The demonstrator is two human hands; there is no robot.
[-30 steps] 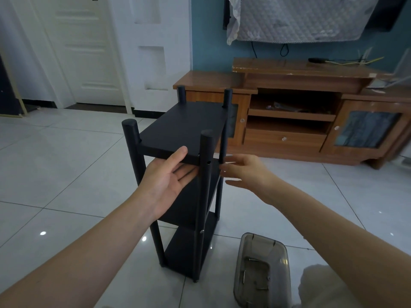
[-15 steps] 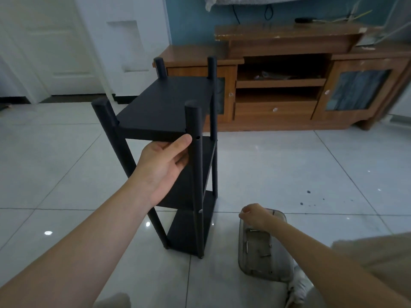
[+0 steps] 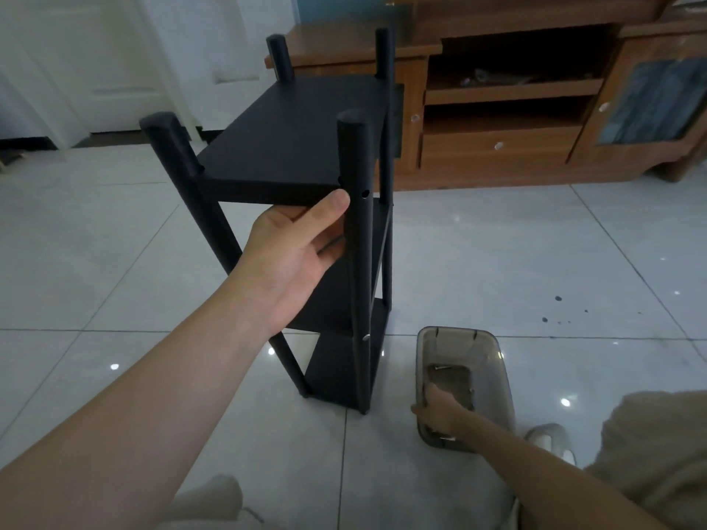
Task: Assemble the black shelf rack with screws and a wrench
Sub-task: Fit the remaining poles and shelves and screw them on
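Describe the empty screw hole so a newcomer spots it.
The black shelf rack stands on the tiled floor. On its front right post, by the thumb of the left hand, the hole is open; the one lower down holds a silver screw.

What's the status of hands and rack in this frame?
Left hand grips rack top shelf, rack upright. Right hand down in bin, grasp unclear. Top post hole empty. Nothing in the way.
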